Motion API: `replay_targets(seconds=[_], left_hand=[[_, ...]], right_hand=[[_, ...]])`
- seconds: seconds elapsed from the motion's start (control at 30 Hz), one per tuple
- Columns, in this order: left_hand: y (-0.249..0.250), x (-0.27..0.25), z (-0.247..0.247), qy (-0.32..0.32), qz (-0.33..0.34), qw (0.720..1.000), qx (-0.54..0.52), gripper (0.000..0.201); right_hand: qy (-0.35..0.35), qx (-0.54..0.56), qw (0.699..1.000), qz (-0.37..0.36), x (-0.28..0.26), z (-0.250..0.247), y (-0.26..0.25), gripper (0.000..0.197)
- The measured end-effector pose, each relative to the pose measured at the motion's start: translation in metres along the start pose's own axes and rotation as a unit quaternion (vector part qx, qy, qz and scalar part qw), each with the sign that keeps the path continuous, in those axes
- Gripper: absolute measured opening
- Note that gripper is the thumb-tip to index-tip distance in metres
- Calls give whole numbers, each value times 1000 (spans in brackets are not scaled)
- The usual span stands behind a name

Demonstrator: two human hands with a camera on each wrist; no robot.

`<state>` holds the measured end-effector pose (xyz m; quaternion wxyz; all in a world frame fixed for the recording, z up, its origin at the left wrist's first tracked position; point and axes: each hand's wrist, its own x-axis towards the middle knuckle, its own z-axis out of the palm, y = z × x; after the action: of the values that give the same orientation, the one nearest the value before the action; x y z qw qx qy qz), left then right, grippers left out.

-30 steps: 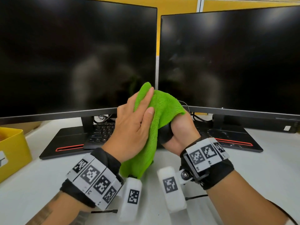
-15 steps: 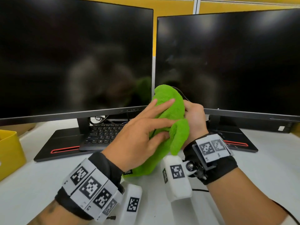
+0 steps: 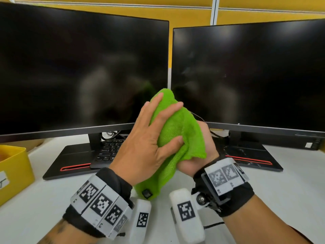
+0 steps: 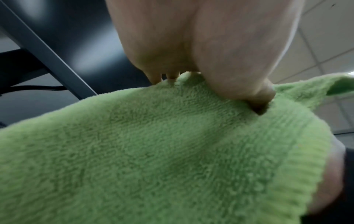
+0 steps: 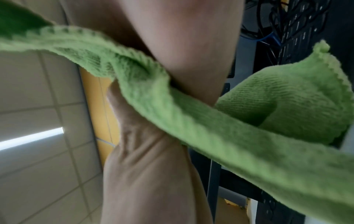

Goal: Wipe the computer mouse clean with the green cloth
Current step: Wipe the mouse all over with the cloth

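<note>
The left hand (image 3: 149, 143) spreads over the green cloth (image 3: 177, 136), fingers (image 3: 171, 109) laid across the top and the thumb dug into the fabric's side, gripping it. The right hand (image 3: 202, 150) sits on the far side of the bundle, curled round something under the cloth, mostly hidden by it. The computer mouse is wrapped out of sight, so I cannot tell exactly how it lies; a thin dark cable (image 3: 198, 117) trails out from behind the bundle. Both hands hold the cloth up above the white counter (image 3: 290, 191), in front of the gap between two dark monitors (image 3: 79, 71). A black keyboard (image 3: 109, 152) sits under the left screen, and a yellow bin (image 3: 15, 171) stands at the far left edge.
</note>
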<state>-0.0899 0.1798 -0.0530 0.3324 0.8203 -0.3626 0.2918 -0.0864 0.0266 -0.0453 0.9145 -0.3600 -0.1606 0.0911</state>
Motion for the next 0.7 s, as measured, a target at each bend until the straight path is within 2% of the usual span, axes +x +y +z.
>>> replay_targets(seconds=[0.03, 0.1, 0.17, 0.2, 0.23, 0.33, 0.47, 0.57, 0.7], left_hand=[[-2, 1, 0, 25, -1, 1000, -8, 67], [-4, 2, 0, 71, -6, 997, -21, 61], [-3, 2, 1, 111, -3, 994, -24, 53], [-3, 2, 3, 127, -1, 992, -23, 47], [-2, 2, 4, 140, 0, 990, -25, 41], [0, 4, 3, 180, -9, 983, -44, 26], [0, 5, -4, 260, -22, 965, -41, 11], [-5, 5, -12, 302, -76, 947, -77, 18], [-15, 5, -30, 334, -137, 926, -112, 33]], right_hand=[[-2, -4, 1000, -7, -1, 2, 3, 49], [-75, 7, 997, 15, -4, 12, 6, 12], [-130, -4, 991, 27, 1, 14, 10, 45], [-135, -9, 990, 29, 0, 16, 11, 52], [-131, -12, 991, 29, 0, 17, 11, 54], [-133, -28, 990, 22, -3, 21, 16, 35], [-93, -59, 993, 43, -6, 28, 24, 48], [-89, -77, 991, 61, -7, 31, 27, 49], [-121, -103, 985, 69, -6, 26, 31, 40]])
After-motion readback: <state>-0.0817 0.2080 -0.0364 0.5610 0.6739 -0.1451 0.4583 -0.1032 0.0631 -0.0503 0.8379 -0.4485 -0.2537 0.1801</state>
